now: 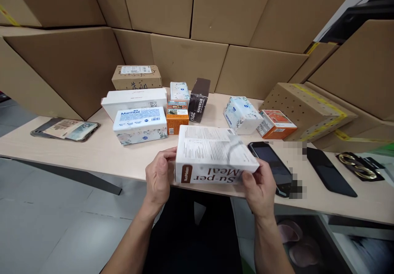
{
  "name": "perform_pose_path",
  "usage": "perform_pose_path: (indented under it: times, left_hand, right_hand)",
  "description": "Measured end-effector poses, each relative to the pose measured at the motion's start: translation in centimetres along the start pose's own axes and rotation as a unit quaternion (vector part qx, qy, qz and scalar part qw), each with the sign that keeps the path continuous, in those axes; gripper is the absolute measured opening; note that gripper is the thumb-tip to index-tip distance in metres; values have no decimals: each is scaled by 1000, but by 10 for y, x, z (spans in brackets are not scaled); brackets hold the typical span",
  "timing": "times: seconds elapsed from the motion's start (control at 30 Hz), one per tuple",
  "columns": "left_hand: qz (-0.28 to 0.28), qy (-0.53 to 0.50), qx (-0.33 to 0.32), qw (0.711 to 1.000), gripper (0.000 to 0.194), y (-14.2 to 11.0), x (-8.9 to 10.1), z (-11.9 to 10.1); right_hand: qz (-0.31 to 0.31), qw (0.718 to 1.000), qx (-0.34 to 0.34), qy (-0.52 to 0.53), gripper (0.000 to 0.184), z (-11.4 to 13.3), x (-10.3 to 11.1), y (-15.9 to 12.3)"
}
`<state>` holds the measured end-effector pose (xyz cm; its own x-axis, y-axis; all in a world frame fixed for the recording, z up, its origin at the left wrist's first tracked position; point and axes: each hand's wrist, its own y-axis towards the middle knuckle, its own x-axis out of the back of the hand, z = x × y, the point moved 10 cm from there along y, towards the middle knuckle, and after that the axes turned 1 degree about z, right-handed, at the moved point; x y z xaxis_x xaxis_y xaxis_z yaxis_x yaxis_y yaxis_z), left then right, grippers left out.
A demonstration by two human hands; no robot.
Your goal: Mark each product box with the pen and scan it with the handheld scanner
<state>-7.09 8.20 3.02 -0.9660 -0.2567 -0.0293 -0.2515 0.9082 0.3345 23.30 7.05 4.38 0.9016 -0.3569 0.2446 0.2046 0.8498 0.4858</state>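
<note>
Both hands hold a white box (212, 153) with small printed text on top and brown "Super Meal" lettering upside down on its near side. It sits at the near edge of the pale table (101, 153). My left hand (158, 179) grips its left end, thumb on the top edge. My right hand (260, 188) grips the right near corner. A black phone (272, 167) lies just right of the box, close to my right hand.
Behind stand a Manhua tissue pack (140, 124), a long white box (134, 99), an orange box (177, 117), a dark box (198, 99), a small cardboard box (137, 77), floral tissue packs (241, 115), an orange-white box (276, 124). Cardboard cartons wall the back. Right: a dark slab (331, 171), gold-ringed item (358, 166).
</note>
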Motion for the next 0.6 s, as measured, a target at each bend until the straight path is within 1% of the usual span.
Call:
perform_pose_path:
  times: [0.07, 0.13, 0.17, 0.23, 0.3, 0.37, 0.43, 0.47, 0.5, 0.57, 0.6]
  left_hand:
    - [9, 12, -4, 1000, 53, 0, -2, -2]
    - [15, 47, -11, 999, 49, 1, -3, -6]
    - [15, 72, -15, 997, 46, 1, -3, -8]
    - [14, 114, -21, 993, 41, 1, -4, -11]
    - [15, 120, -41, 992, 40, 0, -6, -14]
    - [18, 112, -84, 990, 42, -1, -8, -19]
    - [25, 122, -136, 983, 42, -3, -12, -26]
    - [31, 132, -157, 978, 42, -4, -14, -29]
    - [39, 142, -172, 974, 41, -5, -17, -31]
    - [59, 157, -182, 969, 38, -6, -21, -33]
    - [67, 161, -183, 968, 37, -6, -23, -34]
  right_hand:
    - [21, 999, -7, -33, 47, 1, -4, 0]
    - [31, 998, 0, -55, 53, 5, -5, -1]
    - [30, 998, 1, -59, 57, 7, -5, -1]
    - [12, 998, -16, -58, 59, 4, 0, 1]
    - [-16, 996, -42, -70, 52, -1, 8, 5]
    - [-19, 992, -50, -118, 38, -5, 11, 12]
    - [32, 982, -36, -181, 25, -5, 5, 19]
    - [65, 976, -28, -208, 27, -5, -1, 22]
    - [100, 967, -22, -231, 34, -5, -6, 23]
    - [160, 948, -19, -276, 45, -6, -16, 25]
    - [184, 937, -23, -297, 45, -6, -19, 26]
